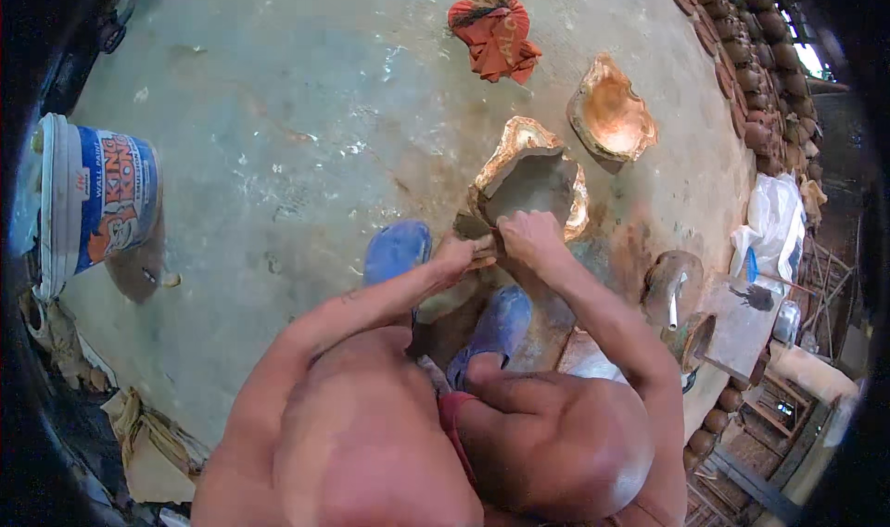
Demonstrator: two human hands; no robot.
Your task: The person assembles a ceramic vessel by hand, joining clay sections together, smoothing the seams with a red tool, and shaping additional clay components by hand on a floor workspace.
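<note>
A rough-rimmed hollow piece (577, 200), pale crusted outside with a grey inside, sits between my feet and the pieces beyond. My left hand (461, 255) is closed on a dark brownish lump (473, 225) at its near left edge. My right hand (528, 237) is closed at the near rim beside that lump; what its fingertips hold is hidden. A second rough shell (614, 114), orange inside, lies beyond to the right. My feet are in blue clogs (394, 252) below the hollow piece.
A white-and-blue bucket (97, 203) stands left on the concrete floor. A crumpled red bag (491, 31) lies at the back. At the right are stacked brown pots (760, 54), white sacking (774, 216), a grey board (737, 323) and a brown vessel with a white tube (663, 281).
</note>
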